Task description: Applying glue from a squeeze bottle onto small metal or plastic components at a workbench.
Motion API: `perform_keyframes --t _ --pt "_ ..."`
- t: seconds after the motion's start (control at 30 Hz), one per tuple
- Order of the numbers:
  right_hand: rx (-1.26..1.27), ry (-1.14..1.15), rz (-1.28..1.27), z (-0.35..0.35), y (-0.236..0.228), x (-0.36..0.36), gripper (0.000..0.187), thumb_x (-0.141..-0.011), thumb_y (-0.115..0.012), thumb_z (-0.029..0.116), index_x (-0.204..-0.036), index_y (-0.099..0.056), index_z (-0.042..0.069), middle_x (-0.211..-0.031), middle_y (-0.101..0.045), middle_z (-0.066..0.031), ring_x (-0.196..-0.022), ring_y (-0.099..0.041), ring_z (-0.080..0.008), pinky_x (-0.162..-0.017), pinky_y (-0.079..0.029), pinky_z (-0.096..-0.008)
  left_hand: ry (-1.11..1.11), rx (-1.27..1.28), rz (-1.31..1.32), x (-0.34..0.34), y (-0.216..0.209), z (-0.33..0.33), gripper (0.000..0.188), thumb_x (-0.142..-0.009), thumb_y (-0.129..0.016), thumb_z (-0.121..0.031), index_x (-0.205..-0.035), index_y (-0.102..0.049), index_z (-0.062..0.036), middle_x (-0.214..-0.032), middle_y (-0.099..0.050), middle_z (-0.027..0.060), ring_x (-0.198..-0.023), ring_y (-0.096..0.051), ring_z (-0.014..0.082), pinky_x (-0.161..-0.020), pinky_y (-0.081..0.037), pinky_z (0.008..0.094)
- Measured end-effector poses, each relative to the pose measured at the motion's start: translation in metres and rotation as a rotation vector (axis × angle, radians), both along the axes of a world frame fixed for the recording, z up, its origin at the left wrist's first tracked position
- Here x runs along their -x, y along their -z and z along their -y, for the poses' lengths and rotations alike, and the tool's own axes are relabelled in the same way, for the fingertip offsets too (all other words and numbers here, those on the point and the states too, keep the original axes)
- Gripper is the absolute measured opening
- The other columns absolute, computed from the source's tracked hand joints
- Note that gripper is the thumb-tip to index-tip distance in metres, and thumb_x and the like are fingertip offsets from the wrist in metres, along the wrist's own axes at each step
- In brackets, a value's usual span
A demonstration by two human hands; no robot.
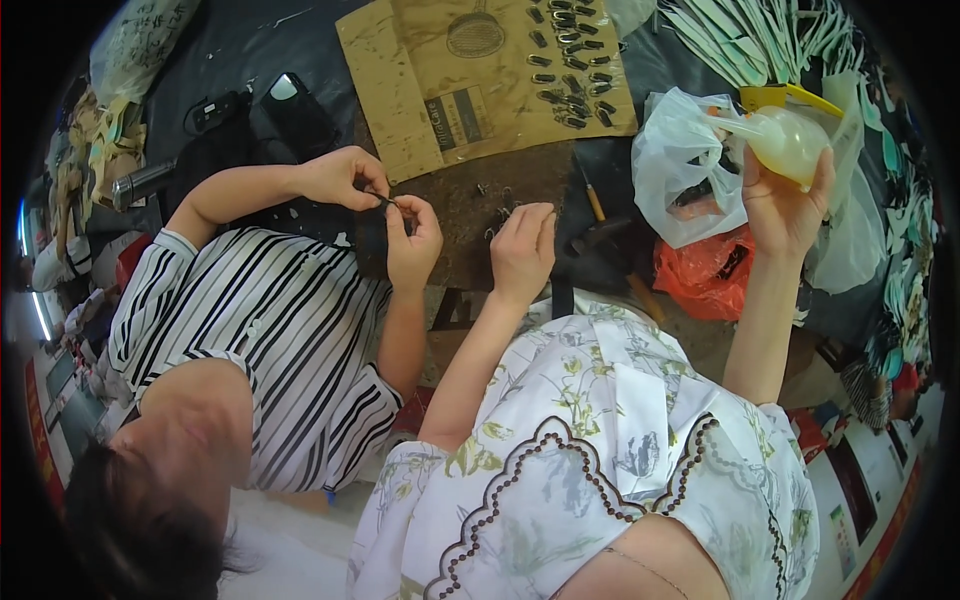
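In my right hand (pixel 790 205), raised at the right, is a translucent squeeze bottle (pixel 790 145) with pale yellowish contents; its thin nozzle points left over a white plastic bag (pixel 685 165). My left hand (pixel 524 252) is over the brown work board (pixel 450 215), fingers bent and pressed together. Whatever it may hold is hidden. Small thin metal bits (pixel 507 200) lie at its fingertips. Beyond the board, flat cardboard (pixel 490 90) carries several small dark metal pieces (pixel 570 62) in loose rows.
At my left a co-worker in a striped shirt (pixel 270 330) pinches a small dark piece. A wooden-handled tool (pixel 595 204), a hammer (pixel 600 236) and a red plastic bag (pixel 705 275) lie between my hands. Pale green strips (pixel 730 40) are piled at the far right.
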State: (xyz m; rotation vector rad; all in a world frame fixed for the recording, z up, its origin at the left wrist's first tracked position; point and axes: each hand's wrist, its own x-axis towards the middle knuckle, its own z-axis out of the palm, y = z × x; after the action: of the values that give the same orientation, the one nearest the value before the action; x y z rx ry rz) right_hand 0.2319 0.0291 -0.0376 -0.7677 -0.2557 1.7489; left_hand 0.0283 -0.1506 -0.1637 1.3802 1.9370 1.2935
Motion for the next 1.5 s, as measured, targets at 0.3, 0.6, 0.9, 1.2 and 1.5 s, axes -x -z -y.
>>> perform_keyframes --t 0.3,0.6,0.9,1.2,1.5 --pt "-0.018 -0.037 -0.049 -0.005 0.008 -0.001 0.043 -0.078 -0.059 0.027 -0.112 -0.045 0.003 -0.116 -0.048 -0.0139 -0.107 -0.047 -0.0298 -0.088 -0.041 -0.0471 -0.129 0.029 0.135 0.005 -0.011 -0.012 0.011 -0.075 -0.058 -0.002 -0.085 -0.056 -0.0015 -0.075 -0.056 0.0084 -0.065 -0.057 0.0202 -0.057 -0.046 0.0279" --pt "0.065 -0.063 -0.004 -0.007 0.019 0.007 0.043 -0.078 -0.059 0.028 -0.11 -0.046 0.003 -0.113 -0.049 -0.0143 -0.106 -0.048 -0.03 -0.089 -0.041 -0.0466 -0.347 -0.024 1.426 0.019 -0.058 -0.034 0.011 -0.081 -0.056 -0.006 -0.091 -0.055 -0.0007 -0.08 -0.056 0.0046 -0.069 -0.058 0.0138 -0.063 -0.05 0.0242" --pt "0.093 -0.048 0.04 0.001 0.021 0.012 0.042 -0.078 -0.059 0.027 -0.11 -0.046 0.003 -0.112 -0.05 -0.0131 -0.106 -0.047 -0.0296 -0.088 -0.041 -0.047 -0.35 -0.031 1.488 0.023 -0.063 -0.027 0.011 -0.081 -0.056 -0.006 -0.091 -0.055 -0.001 -0.08 -0.057 0.0057 -0.071 -0.058 0.0145 -0.063 -0.049 0.0249" --pt "-0.125 -0.073 0.418 0.011 -0.003 0.043 0.036 -0.08 -0.056 0.03 -0.107 -0.048 0.007 -0.106 -0.053 -0.007 -0.099 -0.053 -0.0216 -0.083 -0.045 -0.0374 -0.294 -0.015 1.301 0.027 -0.098 -0.026 0.008 -0.079 -0.056 -0.003 -0.086 -0.053 -0.0003 -0.076 -0.058 0.0079 -0.065 -0.057 0.014 -0.058 -0.047 0.0242" --pt "-0.258 -0.042 0.585 0.015 -0.023 0.054 0.051 -0.077 -0.056 0.039 -0.115 -0.044 0.008 -0.11 -0.051 -0.0066 -0.105 -0.049 -0.022 -0.089 -0.04 -0.0411 -0.24 -0.042 1.192 0.025 -0.124 -0.022 0.006 -0.077 -0.057 -0.001 -0.082 -0.053 0.0013 -0.07 -0.058 0.0063 -0.058 -0.055 0.01 -0.053 -0.046 0.0207"
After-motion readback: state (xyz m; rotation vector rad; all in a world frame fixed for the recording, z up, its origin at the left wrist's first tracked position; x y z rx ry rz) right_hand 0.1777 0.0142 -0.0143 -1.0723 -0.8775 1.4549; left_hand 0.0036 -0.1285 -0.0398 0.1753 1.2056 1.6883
